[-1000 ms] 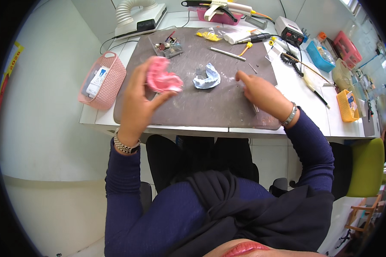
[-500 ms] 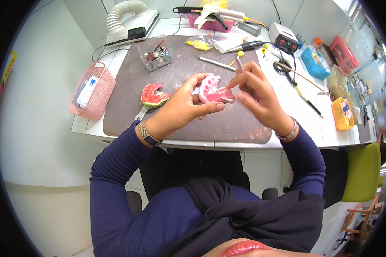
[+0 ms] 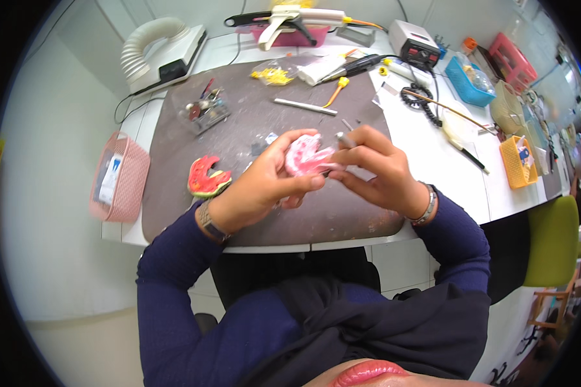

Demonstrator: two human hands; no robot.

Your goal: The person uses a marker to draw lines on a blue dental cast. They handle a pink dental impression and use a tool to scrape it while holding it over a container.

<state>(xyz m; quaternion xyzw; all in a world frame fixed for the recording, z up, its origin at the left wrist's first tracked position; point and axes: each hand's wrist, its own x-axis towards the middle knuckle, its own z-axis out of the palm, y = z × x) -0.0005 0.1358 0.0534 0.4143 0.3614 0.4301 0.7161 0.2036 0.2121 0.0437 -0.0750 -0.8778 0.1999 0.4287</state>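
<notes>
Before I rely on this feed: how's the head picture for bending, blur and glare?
Head view: the white table shows a bowed front edge, and the picture's corners go black; head view: the parts box and pink basket look smeared, the pink mould in the left hand somewhat soft; head view: the tabletop right of the mat looks very bright.

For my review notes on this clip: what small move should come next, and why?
Probably a light pass of the grey tool along the right side of the pink arch-shaped piece: the left hand holds the piece, and the right hand grips the tool close by that side. The working tip is hard to make out, so the exact spot is uncertain.
</notes>
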